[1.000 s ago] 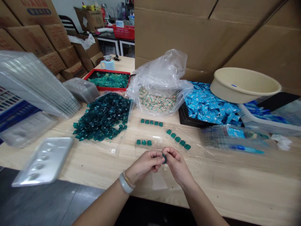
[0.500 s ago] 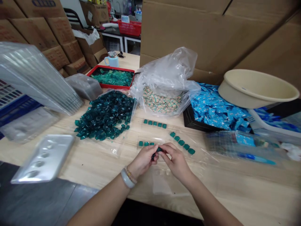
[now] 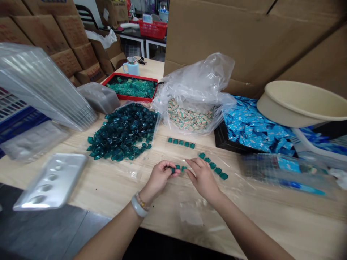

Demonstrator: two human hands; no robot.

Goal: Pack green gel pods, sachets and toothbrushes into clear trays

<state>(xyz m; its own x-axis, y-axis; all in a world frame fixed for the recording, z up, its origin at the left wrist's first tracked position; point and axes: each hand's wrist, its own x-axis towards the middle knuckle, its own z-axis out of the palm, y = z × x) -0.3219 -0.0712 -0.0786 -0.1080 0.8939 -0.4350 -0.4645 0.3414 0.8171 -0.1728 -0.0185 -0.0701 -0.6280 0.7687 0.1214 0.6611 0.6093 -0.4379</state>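
My left hand [image 3: 159, 176] and my right hand [image 3: 202, 177] rest on the wooden table [image 3: 271, 216] on either side of a short row of small green wrapped candies [image 3: 179, 168]. The left fingers curl and pinch the row's left end. My right fingertips touch its right end, with the fingers held together. A second candy row [image 3: 181, 142] lies further back. A third row [image 3: 213, 166] slants off to the right, beside my right hand. A big heap of the same dark green candies [image 3: 123, 131] sits on clear plastic to the left.
A clear bag of striped sweets [image 3: 189, 117] stands behind the rows. A black tray of blue packets [image 3: 252, 126] and a beige basin [image 3: 298, 103] are at right. A red tray [image 3: 131, 86], stacked clear lids [image 3: 40, 90] and a silver mould tray [image 3: 51, 180] are at left. Cardboard boxes stand behind.
Both hands moved away from me, from the table's near edge to the candy rows. The single candy held between them now lies at the end of the nearest row.
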